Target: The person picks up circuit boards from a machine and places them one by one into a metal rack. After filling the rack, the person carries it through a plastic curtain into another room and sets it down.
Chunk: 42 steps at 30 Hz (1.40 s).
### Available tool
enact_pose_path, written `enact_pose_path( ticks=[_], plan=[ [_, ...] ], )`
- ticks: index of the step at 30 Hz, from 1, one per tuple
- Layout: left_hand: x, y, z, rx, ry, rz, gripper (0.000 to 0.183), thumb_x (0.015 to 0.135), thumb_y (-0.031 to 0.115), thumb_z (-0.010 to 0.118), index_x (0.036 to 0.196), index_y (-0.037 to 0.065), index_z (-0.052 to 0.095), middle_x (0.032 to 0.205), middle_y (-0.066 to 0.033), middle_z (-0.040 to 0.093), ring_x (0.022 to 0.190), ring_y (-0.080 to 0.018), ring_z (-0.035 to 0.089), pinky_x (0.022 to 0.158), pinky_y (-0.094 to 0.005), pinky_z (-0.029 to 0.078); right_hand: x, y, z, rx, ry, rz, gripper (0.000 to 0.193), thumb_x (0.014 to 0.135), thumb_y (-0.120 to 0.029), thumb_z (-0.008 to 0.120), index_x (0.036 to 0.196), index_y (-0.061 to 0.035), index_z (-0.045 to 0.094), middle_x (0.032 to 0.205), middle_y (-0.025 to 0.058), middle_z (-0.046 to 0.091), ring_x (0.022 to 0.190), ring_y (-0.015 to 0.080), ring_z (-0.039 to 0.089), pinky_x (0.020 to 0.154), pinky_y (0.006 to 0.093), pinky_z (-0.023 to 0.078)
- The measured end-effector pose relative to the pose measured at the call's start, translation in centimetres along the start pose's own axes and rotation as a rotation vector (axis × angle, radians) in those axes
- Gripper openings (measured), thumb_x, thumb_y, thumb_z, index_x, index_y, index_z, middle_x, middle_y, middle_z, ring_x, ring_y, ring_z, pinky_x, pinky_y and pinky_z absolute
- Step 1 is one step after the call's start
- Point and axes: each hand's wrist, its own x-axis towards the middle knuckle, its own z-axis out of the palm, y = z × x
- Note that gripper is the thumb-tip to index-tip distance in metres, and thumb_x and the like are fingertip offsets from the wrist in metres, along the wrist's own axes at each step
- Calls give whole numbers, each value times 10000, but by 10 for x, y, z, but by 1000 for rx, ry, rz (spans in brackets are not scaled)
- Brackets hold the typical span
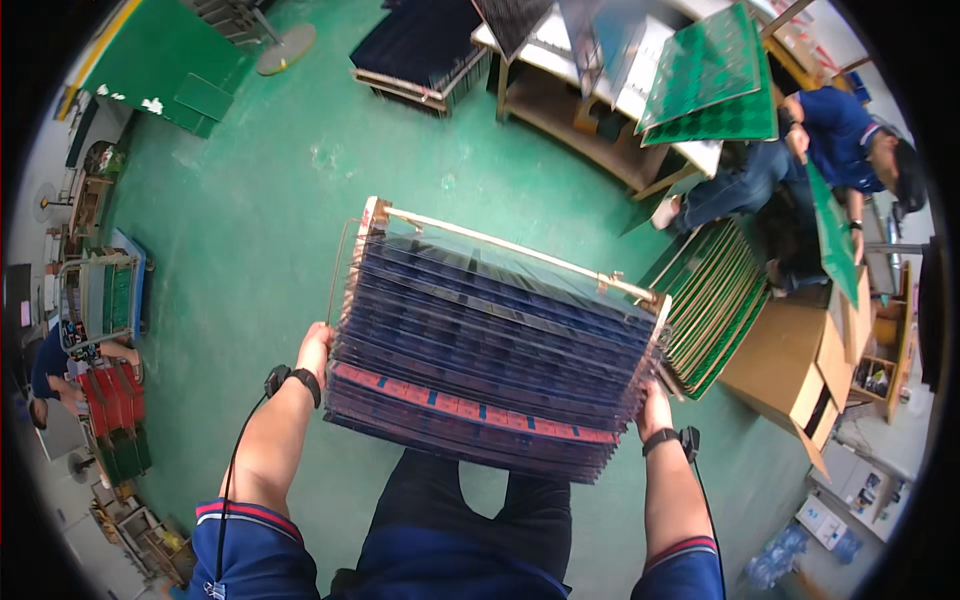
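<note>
A rack (490, 238) with a pale frame, packed with many thin dark blue panels (480, 320), is held in front of my legs. One reddish panel (470, 405) shows among them towards the near side. My left hand (317, 348) grips the rack's left side, and its fingertips are partly hidden behind the edge. At the right side my right hand (654, 408) is closed on the rack, with its fingers mostly hidden by the panels. The rack is slightly tilted, its right end nearer to me.
Beyond it stands another rack of dark panels (415, 45) beside a workbench (570, 125). To the right are a rack of green boards (715, 300), an open cardboard box (785, 345) and a co-worker (835, 130) holding a green board. A second person (50, 365) works at far left.
</note>
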Motion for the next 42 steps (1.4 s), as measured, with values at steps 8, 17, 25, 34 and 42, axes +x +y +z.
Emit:
enact_pose_path(
  ticks=[8, 17, 25, 34, 42],
  plan=[
    [119, -26, 35, 81, 8, -282, 402, 780, 391, 574, 1141, 214, 569, 942, -8, 550, 846, -184, 493, 794, -360, 384, 120, 19, 51, 190, 8, 45, 477, 899, -452, 577, 1206, -90, 532, 1073, 64, 610, 954, 217, 591, 850, 384, 474],
    [225, -6, 102, 234, -52, -319, 410, 900, 446, 427, 1125, 149, 600, 1009, -18, 636, 891, -188, 549, 798, -356, 430, 191, 11, 101, 145, 146, 134, 472, 911, -490, 541, 1181, -103, 548, 1124, 63, 609, 971, 211, 576, 855, 371, 453],
    [234, -12, 60, 589, -32, 110, 750, 891, 570, 480, 1412, 43, 362, 1433, -129, 406, 1331, -250, 363, 1096, -387, 247, 210, -35, 100, 38, 239, -95, 667, 920, -550, 456, 1383, -74, 398, 1382, 99, 463, 1300, 256, 376, 1089, 420, 231],
    [34, -125, -44, 785, -206, -87, 510, 941, 422, 515, 1242, 11, 531, 1208, -155, 591, 1154, -237, 534, 996, -327, 389, 188, -93, 127, -162, -129, 7, 779, 912, -532, 479, 1463, -43, 228, 1514, 130, 270, 1408, 289, 204, 1141, 453, 129],
    [-133, -102, 27, 1162, -523, 153, 470, 818, 387, 631, 1175, 83, 594, 1164, -180, 605, 1103, -345, 564, 958, -416, 444, 78, 16, 29, -1485, -583, -168, 536, 939, -454, 432, 1280, -45, 498, 1311, 184, 514, 1208, 326, 494, 1037, 409, 367]
  ],
)
